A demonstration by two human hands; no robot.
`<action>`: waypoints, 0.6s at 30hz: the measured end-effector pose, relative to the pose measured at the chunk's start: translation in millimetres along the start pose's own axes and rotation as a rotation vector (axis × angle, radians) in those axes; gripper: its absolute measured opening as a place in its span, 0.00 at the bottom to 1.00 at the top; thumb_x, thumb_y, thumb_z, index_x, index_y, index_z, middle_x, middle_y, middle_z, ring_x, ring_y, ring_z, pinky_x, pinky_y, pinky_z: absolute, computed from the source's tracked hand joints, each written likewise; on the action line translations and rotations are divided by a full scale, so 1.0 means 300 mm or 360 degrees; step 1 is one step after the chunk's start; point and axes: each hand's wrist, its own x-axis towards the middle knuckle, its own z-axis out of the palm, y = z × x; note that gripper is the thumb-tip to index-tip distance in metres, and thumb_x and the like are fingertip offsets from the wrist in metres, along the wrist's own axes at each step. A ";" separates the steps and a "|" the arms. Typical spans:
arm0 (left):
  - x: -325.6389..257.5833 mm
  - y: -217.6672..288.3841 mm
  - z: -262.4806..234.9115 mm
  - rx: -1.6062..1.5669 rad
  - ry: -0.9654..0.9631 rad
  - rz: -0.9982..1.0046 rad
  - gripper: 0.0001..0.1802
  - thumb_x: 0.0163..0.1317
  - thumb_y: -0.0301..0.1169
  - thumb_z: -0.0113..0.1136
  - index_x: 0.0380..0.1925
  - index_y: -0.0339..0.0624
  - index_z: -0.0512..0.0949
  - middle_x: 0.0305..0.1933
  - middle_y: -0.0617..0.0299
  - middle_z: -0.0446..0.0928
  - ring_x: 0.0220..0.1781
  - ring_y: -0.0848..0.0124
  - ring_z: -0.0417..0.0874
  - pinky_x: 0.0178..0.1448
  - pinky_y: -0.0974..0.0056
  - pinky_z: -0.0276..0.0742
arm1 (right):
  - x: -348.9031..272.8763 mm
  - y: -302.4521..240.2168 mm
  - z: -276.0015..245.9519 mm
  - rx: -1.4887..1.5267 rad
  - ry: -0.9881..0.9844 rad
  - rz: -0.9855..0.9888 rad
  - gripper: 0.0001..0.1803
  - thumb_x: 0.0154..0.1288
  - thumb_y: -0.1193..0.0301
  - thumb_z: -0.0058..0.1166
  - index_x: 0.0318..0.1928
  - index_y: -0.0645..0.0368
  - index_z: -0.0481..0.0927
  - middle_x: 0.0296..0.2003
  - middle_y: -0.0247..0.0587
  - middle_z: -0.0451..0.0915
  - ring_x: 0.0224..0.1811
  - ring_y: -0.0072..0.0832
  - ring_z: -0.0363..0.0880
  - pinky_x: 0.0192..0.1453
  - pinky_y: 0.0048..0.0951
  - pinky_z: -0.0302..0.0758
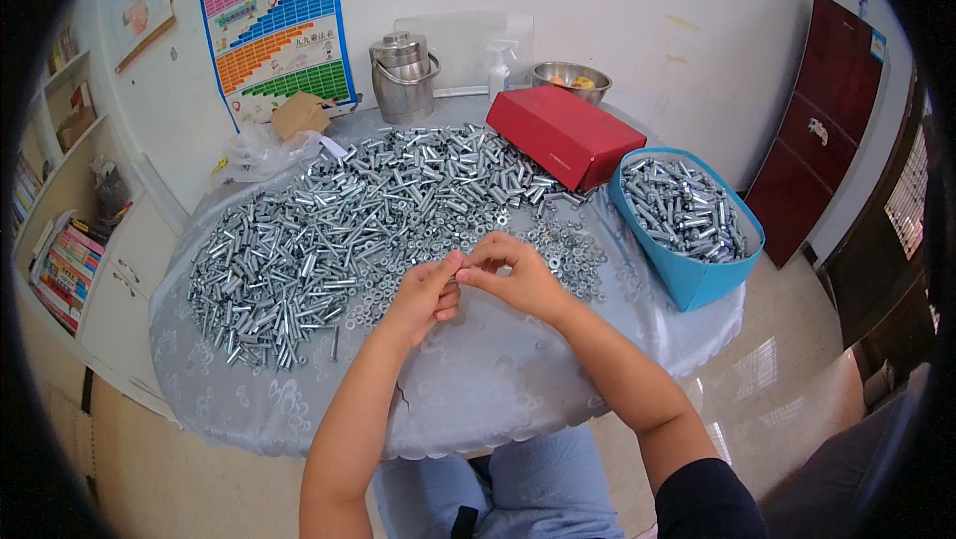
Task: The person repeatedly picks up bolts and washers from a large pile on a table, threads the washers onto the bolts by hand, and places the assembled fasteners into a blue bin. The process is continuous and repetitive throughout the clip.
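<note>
My left hand [423, 298] and my right hand [513, 278] meet over the near side of the table. The left is closed, its thumb pressed on curled fingers, and a sliver of a small metal part [454, 278] shows at its fingertips. My right thumb and fingers pinch together against the same spot; whatever they hold is hidden. Just beyond both hands lie loose washers and nuts [568, 252]. Behind and left of them spreads a big heap of silvery bolts and metal sleeves [329, 220].
A blue bin [712, 285] filled with metal sleeves stands at the right edge. Next to it is a red box [568, 135]. Along the back are a steel canister [403, 86], a spray bottle [499, 71], a metal bowl [558, 71] and a plastic bag [264, 155]. A patterned grey tablecloth [498, 380] covers the table.
</note>
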 end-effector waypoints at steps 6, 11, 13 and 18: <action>0.029 0.003 -0.058 -0.0712 -0.0006 -0.0049 0.18 0.62 0.46 0.51 0.24 0.43 0.69 0.15 0.74 0.54 0.12 0.83 0.52 0.14 0.77 0.49 | 0.026 0.049 0.002 0.0101 0.0282 0.0181 0.10 0.58 0.67 0.55 0.37 0.58 0.80 0.25 0.35 0.75 0.31 0.26 0.72 0.36 0.24 0.69; 0.052 -0.001 -0.088 -0.1203 -0.0049 0.0074 0.18 0.62 0.43 0.50 0.24 0.40 0.70 0.15 0.73 0.56 0.13 0.82 0.55 0.15 0.77 0.51 | -0.001 0.142 0.042 -0.1188 0.0175 -0.0300 0.07 0.52 0.70 0.55 0.34 0.54 0.81 0.30 0.39 0.73 0.37 0.36 0.71 0.40 0.32 0.70; 0.043 0.003 -0.083 -0.1156 -0.0084 0.0098 0.16 0.62 0.42 0.51 0.24 0.40 0.70 0.15 0.73 0.57 0.13 0.82 0.56 0.15 0.76 0.51 | -0.004 0.164 0.048 -0.1319 0.0152 -0.0335 0.07 0.51 0.70 0.56 0.33 0.53 0.82 0.31 0.38 0.73 0.37 0.36 0.70 0.41 0.32 0.70; 0.049 -0.012 -0.083 -0.0946 -0.0046 0.0018 0.14 0.62 0.39 0.52 0.24 0.41 0.70 0.15 0.72 0.58 0.14 0.82 0.57 0.17 0.75 0.52 | 0.006 0.149 0.033 -0.1414 0.0028 -0.0321 0.08 0.51 0.70 0.56 0.34 0.55 0.81 0.33 0.38 0.72 0.38 0.36 0.70 0.44 0.32 0.69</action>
